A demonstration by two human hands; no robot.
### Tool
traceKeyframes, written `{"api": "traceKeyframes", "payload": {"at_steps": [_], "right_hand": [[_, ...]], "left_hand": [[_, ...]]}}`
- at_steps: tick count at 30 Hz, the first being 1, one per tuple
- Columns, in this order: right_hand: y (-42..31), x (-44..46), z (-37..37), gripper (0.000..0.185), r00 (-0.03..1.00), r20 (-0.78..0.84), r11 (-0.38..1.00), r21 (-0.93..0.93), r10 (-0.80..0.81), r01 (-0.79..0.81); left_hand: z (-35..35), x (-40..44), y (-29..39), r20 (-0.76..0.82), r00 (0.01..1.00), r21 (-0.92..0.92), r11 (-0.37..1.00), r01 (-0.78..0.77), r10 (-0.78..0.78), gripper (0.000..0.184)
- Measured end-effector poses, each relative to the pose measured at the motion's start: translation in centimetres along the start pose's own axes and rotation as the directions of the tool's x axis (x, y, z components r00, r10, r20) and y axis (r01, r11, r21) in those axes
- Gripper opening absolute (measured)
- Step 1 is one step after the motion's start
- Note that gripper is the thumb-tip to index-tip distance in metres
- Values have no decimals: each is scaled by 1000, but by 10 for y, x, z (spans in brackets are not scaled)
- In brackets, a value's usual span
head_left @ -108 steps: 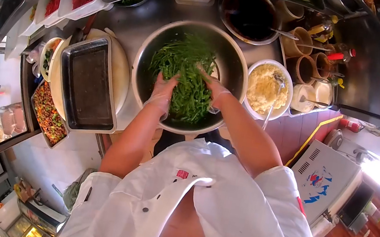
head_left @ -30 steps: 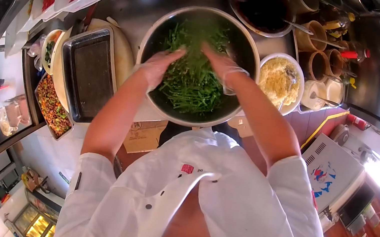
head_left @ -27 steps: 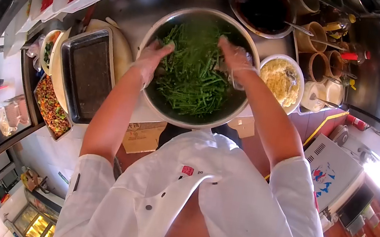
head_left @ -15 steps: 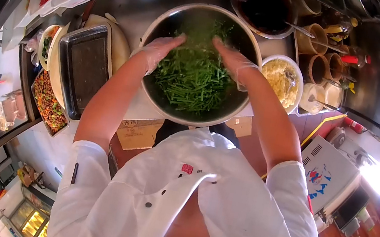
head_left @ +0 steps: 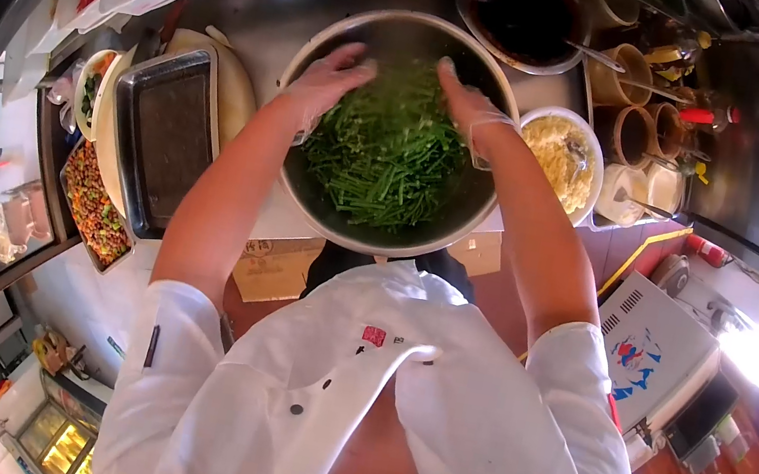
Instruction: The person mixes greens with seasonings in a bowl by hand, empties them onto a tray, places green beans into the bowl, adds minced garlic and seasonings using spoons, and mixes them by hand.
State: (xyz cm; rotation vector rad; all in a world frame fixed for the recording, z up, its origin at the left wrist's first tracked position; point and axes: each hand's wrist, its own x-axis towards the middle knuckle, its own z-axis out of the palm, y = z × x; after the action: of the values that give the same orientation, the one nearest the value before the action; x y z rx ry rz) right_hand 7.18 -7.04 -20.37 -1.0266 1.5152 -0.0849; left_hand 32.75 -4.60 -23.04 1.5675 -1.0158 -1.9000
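A large steel bowl on the counter holds a heap of cut green vegetables, blurred toward the far side. My left hand, in a clear plastic glove, is over the bowl's left side, its fingers apart at the edge of the greens. Opposite it, my right hand, also gloved, is inside the bowl's right rim with its fingers spread beside the heap. Neither hand visibly grips anything, though some of the right fingers are hidden.
Left of the bowl, a black tray rests on a round board. To the right are a white bowl of minced pale food and cups with spoons. A bowl of dark liquid stands behind, a tray of diced vegetables at far left.
The hands have gone from deep among the greens to the bowl's sides, further apart. The greens have been turned over and lie heaped nearer the body. The bowl appears slightly higher in view.
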Motion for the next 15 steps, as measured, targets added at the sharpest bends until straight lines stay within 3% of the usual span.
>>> {"api": "traceKeyframes", "payload": {"at_steps": [2,3,4,6,11,13,15], "right_hand": [[17,22,0,104,995,-72,965,248,-65,81],[21,40,5,102,996,-48,920,388,73,-48],[35,74,17,101,998,-43,907,420,51,-28],[14,77,35,102,987,-35,881,457,156,-123],[-1,44,27,104,994,50,972,209,99,-107],[-17,-18,14,102,994,25,991,85,103,-105],[14,-7,0,101,996,-38,986,147,85,-79]], "left_hand": [[2,10,-26,-247,969,-99,994,-35,9,80],[17,9,-15,-282,958,-8,999,45,-46,84],[22,26,-18,-231,972,-2,999,38,-37,88],[41,36,2,-222,975,268,959,89,-28,96],[51,-28,75,-10,996,270,959,88,-89,107],[24,-33,47,9,999,196,980,32,-34,102],[2,-44,20,-46,999,147,989,6,1,96]]}}
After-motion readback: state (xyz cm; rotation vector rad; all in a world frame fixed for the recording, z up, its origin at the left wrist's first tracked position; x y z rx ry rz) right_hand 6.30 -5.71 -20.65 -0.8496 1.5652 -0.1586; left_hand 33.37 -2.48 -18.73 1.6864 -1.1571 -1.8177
